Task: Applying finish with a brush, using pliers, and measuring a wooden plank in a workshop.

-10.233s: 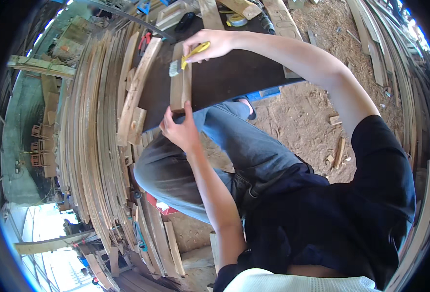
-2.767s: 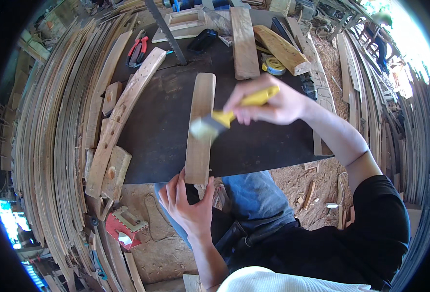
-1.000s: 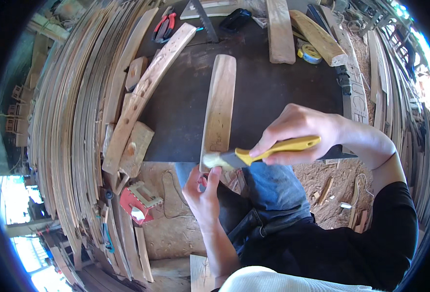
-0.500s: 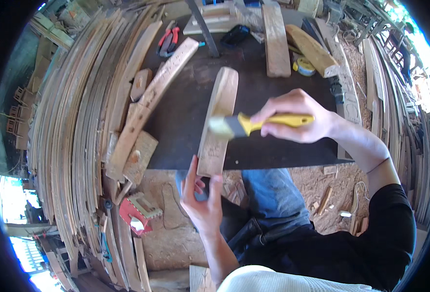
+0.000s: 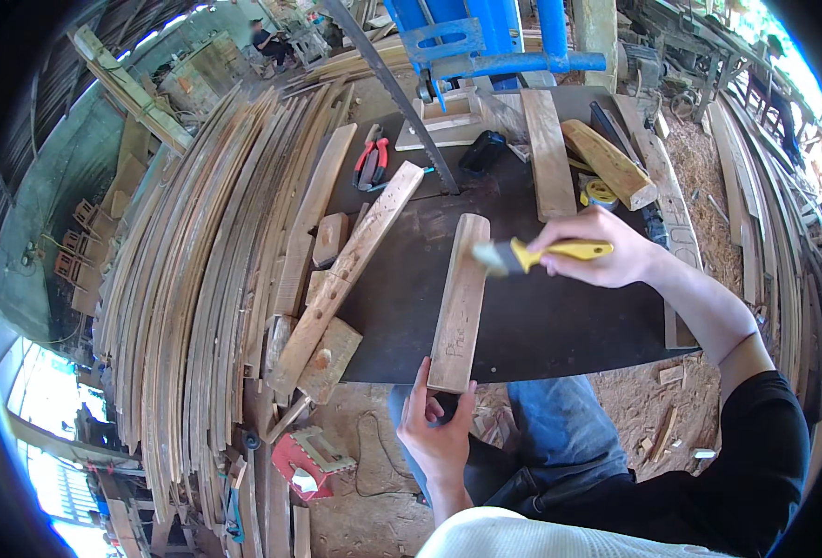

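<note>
A short wooden board [image 5: 459, 312] with rounded far corners and pencil marks near its close end lies lengthwise on the dark tabletop [image 5: 560, 325]. My left hand [image 5: 437, 437] grips that near end at the table's edge, thumb on the right side and fingers on the left. In my right hand [image 5: 606, 244] is a paintbrush [image 5: 578, 248] with a yellow handle, held by thumb and fingers. Its pale bristles, slightly blurred, are at the board's right edge near the far end. Whether they press on the wood I cannot tell.
A saw blade [image 5: 401, 102] rises from the table beyond the board. Around it lie red-handled pliers [image 5: 371, 163], a black case [image 5: 482, 152], a tape measure [image 5: 599, 193] and wood pieces [image 5: 548, 153]. Long planks [image 5: 183, 307] are stacked at left; a blue machine frame [image 5: 522, 56] stands behind.
The brush has gone from the board's middle toward its far end and right edge. My left hand keeps its grip. The whole view has shifted, showing more of the workshop beyond the table.
</note>
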